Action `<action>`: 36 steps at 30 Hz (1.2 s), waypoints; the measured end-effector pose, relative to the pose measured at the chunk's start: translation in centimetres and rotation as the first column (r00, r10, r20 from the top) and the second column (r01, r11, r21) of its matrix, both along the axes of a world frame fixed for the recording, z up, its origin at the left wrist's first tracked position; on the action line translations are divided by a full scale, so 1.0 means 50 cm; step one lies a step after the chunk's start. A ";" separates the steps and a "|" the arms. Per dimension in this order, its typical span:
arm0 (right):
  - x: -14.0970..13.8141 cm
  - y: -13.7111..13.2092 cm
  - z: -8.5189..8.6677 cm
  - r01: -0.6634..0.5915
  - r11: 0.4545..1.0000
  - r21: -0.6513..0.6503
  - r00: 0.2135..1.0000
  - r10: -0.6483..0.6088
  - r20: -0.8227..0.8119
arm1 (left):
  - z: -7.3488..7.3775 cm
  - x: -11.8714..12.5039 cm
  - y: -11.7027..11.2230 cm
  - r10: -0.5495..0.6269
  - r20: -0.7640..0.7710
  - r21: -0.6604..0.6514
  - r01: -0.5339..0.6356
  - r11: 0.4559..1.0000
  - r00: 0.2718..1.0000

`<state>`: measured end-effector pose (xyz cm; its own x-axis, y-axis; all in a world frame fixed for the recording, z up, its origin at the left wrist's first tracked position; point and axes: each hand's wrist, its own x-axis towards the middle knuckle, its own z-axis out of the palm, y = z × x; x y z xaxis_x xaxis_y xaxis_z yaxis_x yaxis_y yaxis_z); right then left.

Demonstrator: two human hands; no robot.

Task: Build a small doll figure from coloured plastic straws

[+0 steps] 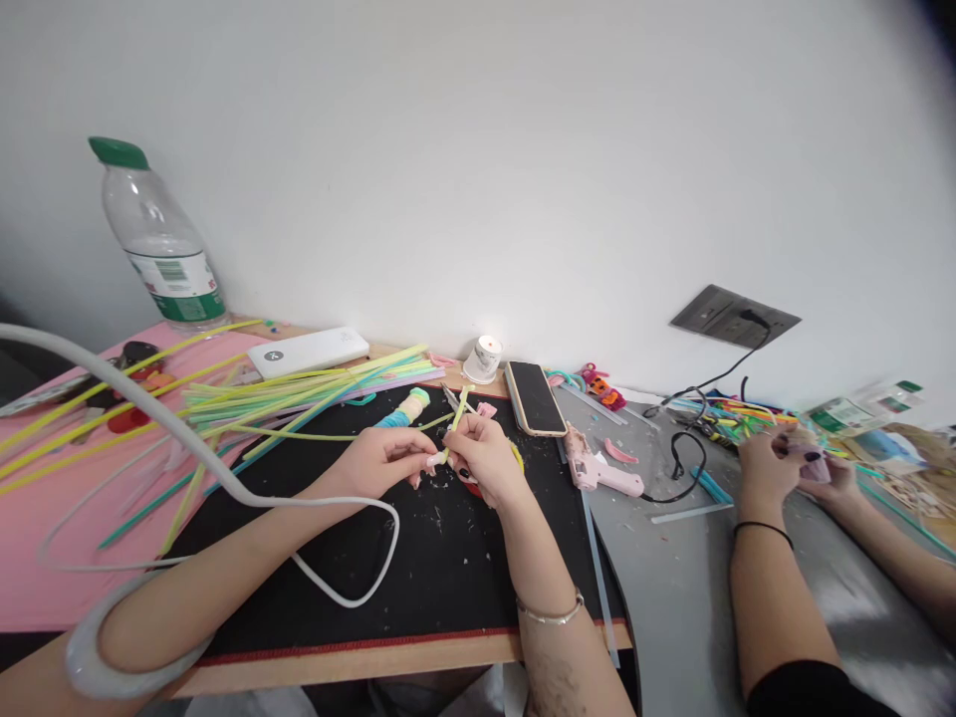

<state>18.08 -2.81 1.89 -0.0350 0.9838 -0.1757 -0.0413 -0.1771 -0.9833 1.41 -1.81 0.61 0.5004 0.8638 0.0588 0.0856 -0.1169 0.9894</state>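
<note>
Above a black mat (418,588), both my hands are close together on a pale yellow pipe cleaner (463,396). My left hand (388,460) pinches its lower end, near a small whitish tip (435,460). Wrapped around the upper part, my right hand (482,460) hides some of it, and one stretch sticks up past the fingers. Behind my left hand lies a coiled piece (407,408) in yellow and blue. Scissor-like metal tips (450,396) and a yellow piece (517,456) show partly beside my right hand.
A loose white cable (216,468) loops over my left forearm. Many pipe cleaners (299,393), a power bank (310,351) and a bottle (164,239) are left. A paper cup (483,358), phone (536,398) and pink glue gun (601,473) stand right. Another person's hands (777,463) work farther right.
</note>
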 end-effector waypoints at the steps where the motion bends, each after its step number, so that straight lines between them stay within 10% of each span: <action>1: -0.001 -0.001 0.001 0.000 1.000 -0.011 1.000 0.000 -0.023 | 0.001 0.000 -0.001 0.005 -0.001 0.014 -0.005 1.000 1.000; 19: 0.000 -0.001 0.006 -0.093 0.987 -0.134 0.977 0.065 -0.202 | 0.014 -0.007 -0.005 0.039 -0.198 0.370 0.038 0.928 0.979; 36: 0.008 -0.003 0.001 -0.189 0.980 0.054 0.982 0.189 0.007 | 0.019 -0.008 -0.002 -0.116 -0.194 0.201 0.155 0.967 0.974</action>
